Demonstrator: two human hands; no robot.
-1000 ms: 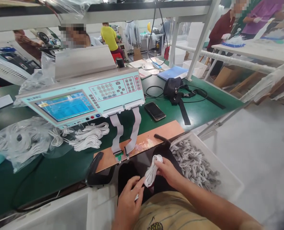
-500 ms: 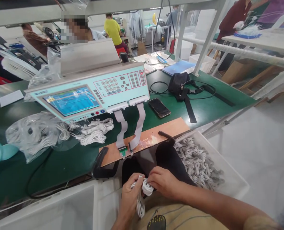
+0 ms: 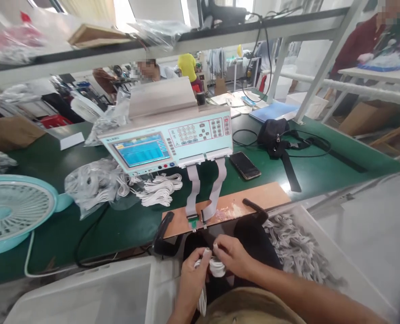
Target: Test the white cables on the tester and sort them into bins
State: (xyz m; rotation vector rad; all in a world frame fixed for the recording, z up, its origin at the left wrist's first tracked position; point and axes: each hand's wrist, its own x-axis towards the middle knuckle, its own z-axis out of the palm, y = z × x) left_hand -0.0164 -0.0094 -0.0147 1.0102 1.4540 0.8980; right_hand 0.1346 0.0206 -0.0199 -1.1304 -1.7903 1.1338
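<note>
White cables (image 3: pixel 217 268) in both hands (image 3: pixel 192 275) (image 3: pixel 234 257); machine logo (image 3: pixel 112 139) illegible

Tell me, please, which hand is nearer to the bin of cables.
Right. The right hand is over the lap, left of the bin; the left hand is farther left.

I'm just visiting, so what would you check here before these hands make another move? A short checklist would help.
1. Hands free: not ok; the left hand and right hand are both on white cable.
2. Cable ends undamaged: cannot tell; too small to judge.
3. Cable apart from the small green board: ok, a gap shows.
4. Ribbon cables attached to the machine: ok, both hang from its front.
5. Screen lit: ok; its text is unreadable.
6. Phone clear of the orange board: ok.
</note>
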